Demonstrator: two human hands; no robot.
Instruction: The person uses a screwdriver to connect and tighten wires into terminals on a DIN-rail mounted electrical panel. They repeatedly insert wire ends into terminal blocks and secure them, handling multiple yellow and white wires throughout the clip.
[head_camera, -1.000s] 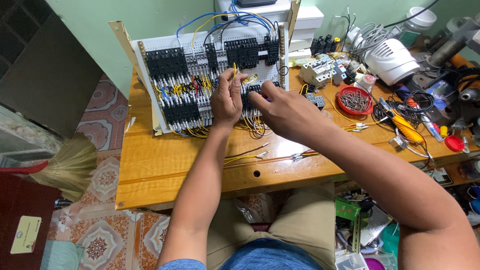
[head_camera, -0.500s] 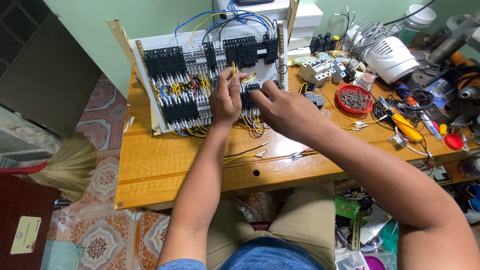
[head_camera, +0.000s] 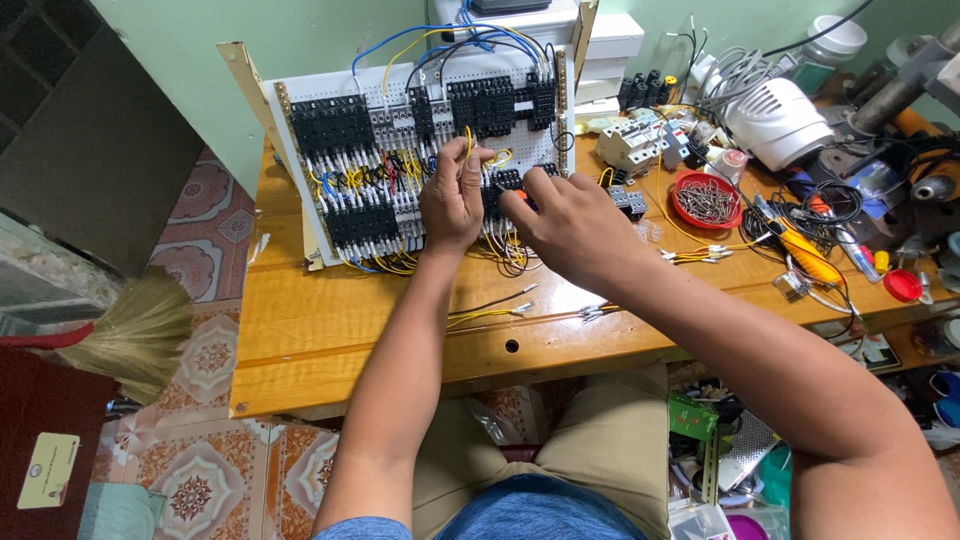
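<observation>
– Fingers of the left hand (head_camera: 452, 195) pinch a yellow wire (head_camera: 468, 143), its end standing up just above that grip. Any change over the last second?

– Hardly any. Both hands stay at the same spot on the wiring panel (head_camera: 420, 150). The right hand (head_camera: 572, 222) sits just right of the pinch, its grip curled shut on something small with an orange tip; I cannot tell what.

– So the work sits at 1 terminal.

– Likely. Below the grips, loose wires (head_camera: 495, 308) lie on the tabletop (head_camera: 300, 330); further right, a red bowl of screws (head_camera: 706, 199).

Wooden table (head_camera: 330, 330) bearing wiring panel (head_camera: 400, 150)
</observation>
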